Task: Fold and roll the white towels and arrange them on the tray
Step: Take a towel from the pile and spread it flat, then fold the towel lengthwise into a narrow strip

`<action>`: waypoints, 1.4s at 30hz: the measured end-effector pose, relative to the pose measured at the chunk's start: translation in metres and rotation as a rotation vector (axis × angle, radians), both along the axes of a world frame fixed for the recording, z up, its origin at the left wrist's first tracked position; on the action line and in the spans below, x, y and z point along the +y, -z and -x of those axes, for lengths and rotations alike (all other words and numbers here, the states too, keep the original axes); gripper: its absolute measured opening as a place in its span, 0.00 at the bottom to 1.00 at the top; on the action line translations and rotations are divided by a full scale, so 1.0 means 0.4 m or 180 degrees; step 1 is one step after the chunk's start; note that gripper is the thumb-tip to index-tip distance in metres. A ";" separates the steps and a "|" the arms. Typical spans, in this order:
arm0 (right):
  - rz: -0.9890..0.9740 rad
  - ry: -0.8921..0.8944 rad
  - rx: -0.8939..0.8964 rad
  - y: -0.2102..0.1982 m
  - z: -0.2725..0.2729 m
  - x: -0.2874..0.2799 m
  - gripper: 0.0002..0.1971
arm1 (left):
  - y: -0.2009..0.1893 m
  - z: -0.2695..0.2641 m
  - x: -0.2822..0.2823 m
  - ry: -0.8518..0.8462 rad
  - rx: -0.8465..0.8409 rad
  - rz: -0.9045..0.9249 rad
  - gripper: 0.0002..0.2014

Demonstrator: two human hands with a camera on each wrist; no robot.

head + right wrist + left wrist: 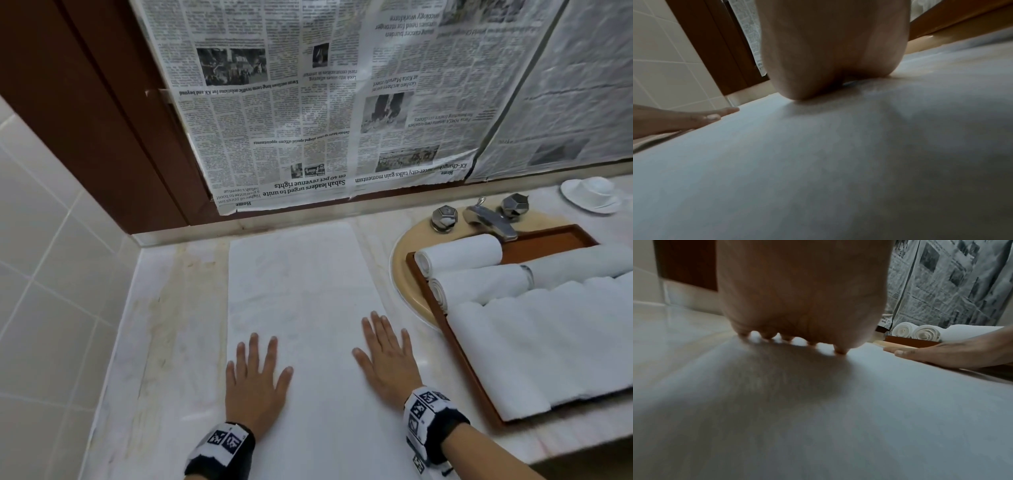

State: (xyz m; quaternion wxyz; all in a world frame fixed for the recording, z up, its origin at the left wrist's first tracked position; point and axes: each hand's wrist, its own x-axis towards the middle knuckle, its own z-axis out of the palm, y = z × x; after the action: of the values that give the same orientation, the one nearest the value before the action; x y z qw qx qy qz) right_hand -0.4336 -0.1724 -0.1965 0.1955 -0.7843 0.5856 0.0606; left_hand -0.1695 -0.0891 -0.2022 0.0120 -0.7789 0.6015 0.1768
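A long white towel [301, 291] lies flat, folded into a narrow strip, on the marble counter in the head view. My left hand [255, 380] presses flat on its near left part with fingers spread. My right hand [388, 356] lies flat on its right edge, fingers straight. The brown tray [462, 359] sits over the sink at the right. It holds two rolled towels [459, 255] and a loose white towel [548, 342] draped in front. In the left wrist view the left hand [803, 296] rests on the towel [818, 418], with the rolled towels [925, 333] behind.
A tap [489, 219] with two knobs stands behind the tray on the beige sink [404, 270]. A white dish [591, 195] sits at the far right. Newspaper [308, 102] covers the mirror wall. White tiles [41, 240] close off the left side.
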 end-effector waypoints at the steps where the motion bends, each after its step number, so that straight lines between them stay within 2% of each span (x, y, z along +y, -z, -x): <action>1: 0.0012 -0.0029 -0.0026 0.003 -0.001 -0.008 0.36 | -0.015 -0.003 -0.011 -0.0016 -0.0066 -0.0022 0.43; 4: -0.0020 -0.0074 -0.0226 -0.001 0.012 -0.026 0.41 | -0.062 -0.008 -0.074 -0.0084 -0.0059 -0.0424 0.37; 7: 0.0187 0.0453 -0.0933 -0.015 0.039 -0.030 0.44 | -0.110 0.013 -0.179 0.0001 0.0078 0.0100 0.35; 9: 0.0432 0.0815 -0.1050 -0.015 0.054 -0.042 0.38 | -0.126 0.050 -0.289 0.0019 0.0480 0.0182 0.37; 12: 0.0765 0.0959 -0.1107 0.000 0.051 -0.095 0.22 | -0.095 0.118 -0.491 0.0148 0.0926 0.0434 0.42; 15: 0.0879 0.0972 -0.1137 -0.015 0.023 -0.191 0.08 | -0.084 0.184 -0.664 0.0265 0.1065 0.0356 0.29; 17: 0.0807 0.0942 -0.1006 -0.033 0.000 -0.257 0.08 | -0.075 0.215 -0.748 0.0252 0.1075 0.0423 0.24; 20: 0.0711 0.0851 -0.0819 -0.048 -0.021 -0.331 0.11 | -0.068 0.244 -0.833 0.0171 0.0834 0.0441 0.23; 23: 0.0461 0.0917 -0.0819 -0.038 -0.022 -0.361 0.10 | -0.063 0.271 -0.877 0.0066 0.0517 0.0330 0.23; 26: 0.0538 0.1013 -0.0808 -0.027 -0.029 -0.355 0.09 | -0.064 0.297 -0.894 0.0004 0.0295 0.0222 0.21; 29: 0.0614 0.1000 -0.0736 -0.036 -0.038 -0.348 0.21 | -0.069 0.317 -0.895 0.0004 0.0211 0.0215 0.15; 32: 0.0787 0.0890 -0.0684 -0.063 -0.040 -0.349 0.23 | -0.077 0.319 -0.904 -0.0028 0.0243 0.0266 0.11; 35: 0.0556 0.0966 -0.1073 -0.067 -0.033 -0.345 0.20 | -0.087 0.309 -0.903 -0.0204 0.0608 0.0255 0.09; 37: 0.0485 0.1356 -0.1372 -0.052 -0.027 -0.344 0.12 | -0.087 0.298 -0.888 -0.0394 0.1094 0.0431 0.07; 39: 0.0161 0.1469 -0.1618 -0.044 -0.019 -0.343 0.08 | -0.078 0.286 -0.868 -0.0514 0.1592 0.0666 0.06; 42: 0.0010 0.1572 -0.1947 -0.055 -0.001 -0.340 0.03 | -0.068 0.266 -0.838 -0.0425 0.2020 0.0887 0.05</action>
State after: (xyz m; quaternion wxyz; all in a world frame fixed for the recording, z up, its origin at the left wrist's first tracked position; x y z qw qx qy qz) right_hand -0.4333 -0.3084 -0.1747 0.3684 -0.6020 0.6715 -0.2258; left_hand -0.2757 -0.4245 -0.1749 -0.2935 -0.7170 0.5414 0.3267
